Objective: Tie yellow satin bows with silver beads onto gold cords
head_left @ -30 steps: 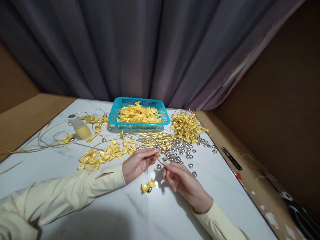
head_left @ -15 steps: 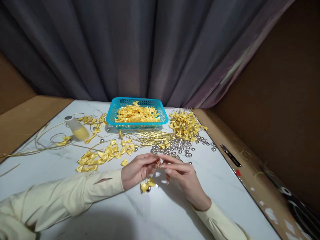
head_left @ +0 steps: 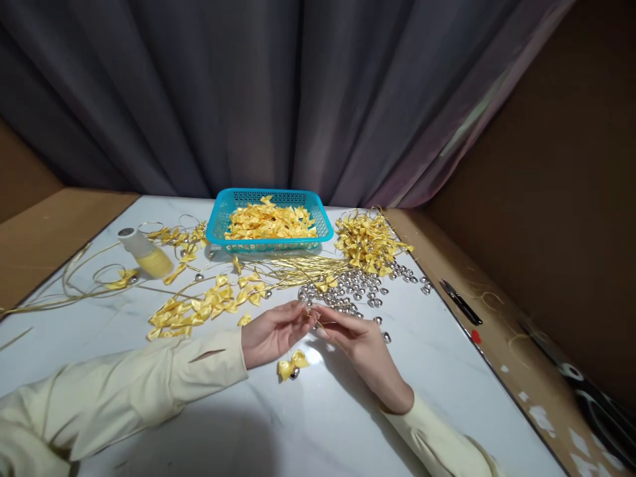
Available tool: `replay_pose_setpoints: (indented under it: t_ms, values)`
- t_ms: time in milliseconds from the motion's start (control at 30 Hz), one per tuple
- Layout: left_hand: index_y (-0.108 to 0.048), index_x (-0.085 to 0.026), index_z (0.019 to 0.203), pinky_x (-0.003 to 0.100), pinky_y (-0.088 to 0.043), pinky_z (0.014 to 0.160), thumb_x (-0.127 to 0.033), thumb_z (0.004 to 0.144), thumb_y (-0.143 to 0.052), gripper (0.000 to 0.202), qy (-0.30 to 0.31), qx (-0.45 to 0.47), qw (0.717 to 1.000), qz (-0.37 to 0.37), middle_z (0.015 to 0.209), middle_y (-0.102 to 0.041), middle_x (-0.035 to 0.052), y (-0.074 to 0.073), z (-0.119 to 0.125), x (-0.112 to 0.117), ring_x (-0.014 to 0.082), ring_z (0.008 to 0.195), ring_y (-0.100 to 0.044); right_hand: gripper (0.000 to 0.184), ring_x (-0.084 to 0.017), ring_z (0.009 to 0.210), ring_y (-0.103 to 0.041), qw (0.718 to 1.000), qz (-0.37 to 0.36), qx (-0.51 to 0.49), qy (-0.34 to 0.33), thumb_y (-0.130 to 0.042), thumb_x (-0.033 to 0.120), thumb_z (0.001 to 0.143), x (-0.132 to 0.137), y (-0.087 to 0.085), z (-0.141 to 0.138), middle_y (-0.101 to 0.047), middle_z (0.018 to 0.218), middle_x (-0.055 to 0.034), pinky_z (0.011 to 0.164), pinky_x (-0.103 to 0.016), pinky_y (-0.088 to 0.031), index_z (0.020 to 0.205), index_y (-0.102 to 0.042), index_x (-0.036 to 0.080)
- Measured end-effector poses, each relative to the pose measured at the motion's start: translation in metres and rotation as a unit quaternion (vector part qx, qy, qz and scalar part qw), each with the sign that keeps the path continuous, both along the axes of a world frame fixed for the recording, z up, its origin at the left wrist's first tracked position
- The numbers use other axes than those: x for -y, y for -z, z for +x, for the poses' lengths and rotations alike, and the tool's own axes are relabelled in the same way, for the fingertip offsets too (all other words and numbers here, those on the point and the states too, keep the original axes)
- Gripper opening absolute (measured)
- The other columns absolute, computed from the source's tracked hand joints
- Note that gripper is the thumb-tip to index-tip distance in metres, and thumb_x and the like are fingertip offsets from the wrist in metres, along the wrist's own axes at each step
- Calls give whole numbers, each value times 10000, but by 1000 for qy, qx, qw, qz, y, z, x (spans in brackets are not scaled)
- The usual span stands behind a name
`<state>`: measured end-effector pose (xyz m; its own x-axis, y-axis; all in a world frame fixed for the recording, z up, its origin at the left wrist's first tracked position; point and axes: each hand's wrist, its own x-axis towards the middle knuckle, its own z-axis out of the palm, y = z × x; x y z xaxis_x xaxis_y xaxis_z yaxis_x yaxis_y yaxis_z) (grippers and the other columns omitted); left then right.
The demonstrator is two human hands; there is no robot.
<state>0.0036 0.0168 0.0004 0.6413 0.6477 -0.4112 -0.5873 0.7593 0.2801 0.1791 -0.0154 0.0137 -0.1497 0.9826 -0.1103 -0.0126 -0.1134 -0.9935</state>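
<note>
My left hand [head_left: 275,334] and my right hand [head_left: 368,344] meet fingertip to fingertip above the table. Both are closed in a pinch on a thin gold cord [head_left: 320,324], of which a short piece shows between them. The fingers hide most of it. Just below my left fingers is a yellow satin bow [head_left: 292,364] with a shiny silver bell [head_left: 295,373] at its middle. Whether this bow is tied to the held cord I cannot tell. Beyond my hands spreads a heap of small silver bells [head_left: 358,283].
A blue plastic basket [head_left: 213,232] holds many yellow bows. Loose bows [head_left: 199,308] lie at left, a bow pile [head_left: 370,242] at right, gold cords [head_left: 308,268] between. A bottle with yellow contents [head_left: 149,255] leans left. A black pen-like tool [head_left: 462,301] and scissors [head_left: 591,404] lie right.
The fingertips of both hands have come closer together, and my right fingers are more bent around the cord. The view has shifted slightly; the bow below stays in place.
</note>
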Motion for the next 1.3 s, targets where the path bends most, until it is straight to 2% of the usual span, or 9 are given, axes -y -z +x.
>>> replay_pose_setpoints:
  t_ms: [133, 200, 333, 433, 633, 767, 867, 1067, 1300]
  values:
    - [-571, -68, 689, 132, -552, 717, 28, 847, -525, 190, 17, -6, 999, 40, 744, -665, 65, -1, 1, 1, 104, 738, -688, 190, -243, 1104, -582, 999, -13, -41, 2, -746, 305, 694, 2, -3, -3, -705, 1070, -55, 994, -408, -409, 874, -759, 247]
    - [-584, -65, 681, 133, -541, 742, 30, 812, -578, 162, 18, -12, 999, 47, 752, -665, 60, -1, 2, 1, 104, 767, -682, 149, -241, 1107, -568, 998, -19, -66, 5, -743, 313, 704, 2, -6, -3, -713, 1044, -68, 980, -390, -408, 823, -768, 226]
    - [-621, -67, 687, 197, -540, 690, -63, 683, -763, 142, 35, -4, 997, 66, 776, -659, 56, 3, 2, 2, 129, 770, -653, 119, -138, 796, -601, 986, -57, -156, -5, -739, 301, 725, 0, -6, 0, -714, 877, -52, 709, -236, -470, 760, -756, 189]
    - [-642, -87, 724, 211, -489, 568, -152, 639, -815, 204, 56, -4, 995, 85, 848, -650, 53, 7, 1, -1, 122, 724, -608, 153, -55, 519, -476, 961, -100, -255, -43, -753, 313, 712, -4, -3, 3, -653, 684, -7, 487, -169, -378, 753, -727, 168]
    - [-668, -101, 721, 162, -394, 510, -254, 658, -812, 219, 84, 19, 986, 143, 781, -629, 39, 8, -1, -3, 84, 654, -557, 129, -12, 355, -350, 921, -171, -331, -112, -758, 256, 705, -2, 5, 2, -613, 575, 29, 376, -150, -270, 700, -669, 162]
    - [-674, -129, 735, 135, -275, 402, -294, 686, -785, 204, 116, 30, 979, 162, 660, -629, 0, 8, -1, -2, 16, 416, -416, 124, 21, 324, -233, 904, -212, -337, -156, -757, 214, 708, 0, 10, -3, -630, 575, 15, 342, -128, -169, 695, -660, 138]
    - [-675, -135, 731, 140, -212, 358, -322, 709, -762, 207, 155, 27, 971, 177, 547, -611, -21, 8, -3, -4, 0, 314, -294, 132, 24, 337, -220, 903, -217, -333, -163, -751, 219, 721, 0, 10, -2, -590, 549, 26, 348, -124, -167, 738, -667, 118]
    - [-689, -59, 701, 171, -218, 358, -323, 717, -758, 274, 270, -27, 927, 259, 537, -646, 64, 5, -9, -15, 49, 365, -418, 182, -11, 392, -360, 888, -224, -342, -210, -719, 252, 751, -2, 4, 6, -560, 641, 20, 352, -137, -251, 710, -596, 125]
    - [-669, -75, 688, 185, -239, 387, -447, 747, -699, 377, 329, -94, 874, 344, 443, -502, -22, 2, -13, -17, 44, 381, -373, 137, -34, 374, -377, 916, -170, -233, -281, -640, 218, 822, -5, -2, 17, -524, 482, 34, 373, -145, -328, 790, -591, 94]
